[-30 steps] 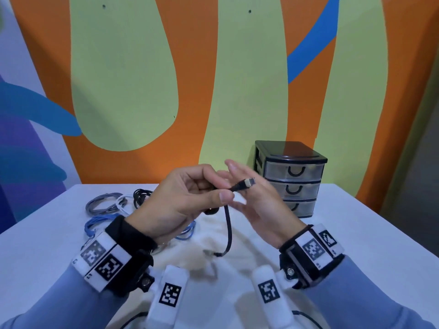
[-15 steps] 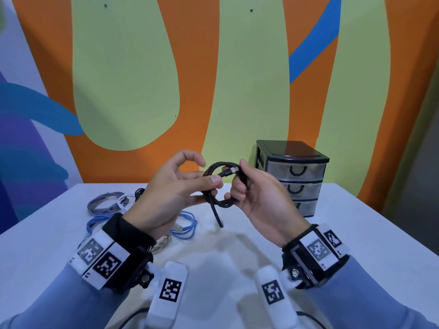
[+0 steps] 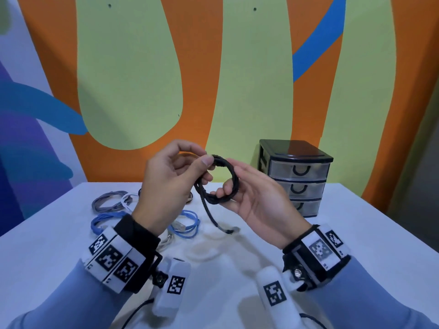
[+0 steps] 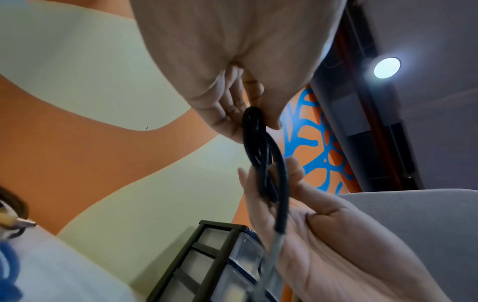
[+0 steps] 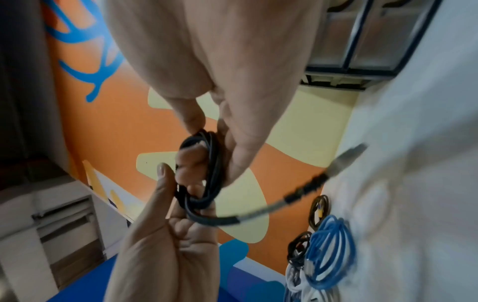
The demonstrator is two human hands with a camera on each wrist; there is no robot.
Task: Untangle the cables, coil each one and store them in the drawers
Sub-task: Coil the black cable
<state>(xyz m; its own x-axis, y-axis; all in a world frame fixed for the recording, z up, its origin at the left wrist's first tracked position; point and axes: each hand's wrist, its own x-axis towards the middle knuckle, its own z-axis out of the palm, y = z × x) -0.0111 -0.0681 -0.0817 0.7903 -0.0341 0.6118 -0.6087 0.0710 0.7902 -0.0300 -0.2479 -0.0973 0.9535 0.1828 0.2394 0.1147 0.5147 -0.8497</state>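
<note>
Black cable (image 3: 222, 186) free end motion-blurred; bottom drawer (image 3: 306, 207) partly behind right hand (image 3: 259, 198).

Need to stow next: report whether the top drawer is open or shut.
Shut: the top drawer sits flush in the drawer unit, like the two below.

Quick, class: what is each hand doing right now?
Left hand: pinches the top of the black cable coil.
Right hand: fingers curled round the coil's lower side.
</note>
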